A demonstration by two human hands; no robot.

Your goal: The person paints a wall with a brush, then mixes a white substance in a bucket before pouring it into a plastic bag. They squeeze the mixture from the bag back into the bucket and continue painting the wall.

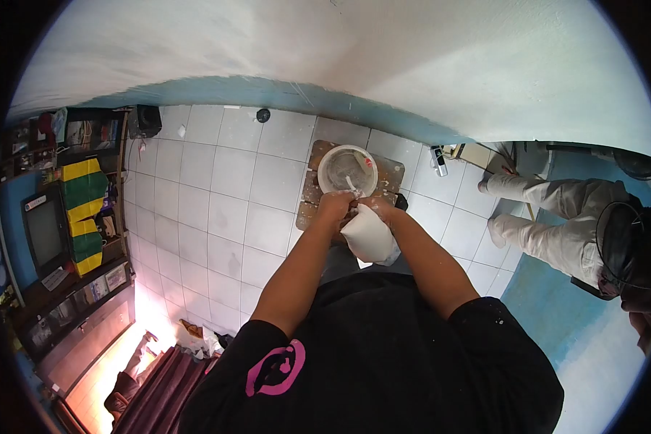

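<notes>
A bulging white bag [369, 234] hangs between my hands, its narrow top gathered near the rim of a round whitish basin [326, 171]. My left hand [335, 207] is closed on the left side of the bag's neck, and my right hand [377, 207] is closed on the right side. Beyond my fingers, a thin white strip shows over the basin. Inside the basin lies a small red and white item [368, 162]. The basin rests on a worn wooden stool or board [388, 173] with pale spots.
Someone in light trousers [557, 217] sits at the right. A silver object [439, 160] lies on the tiled floor [213, 195] near the wall. A small black round object [263, 115] is farther left. Shelving with a television [45, 230] lines the left side.
</notes>
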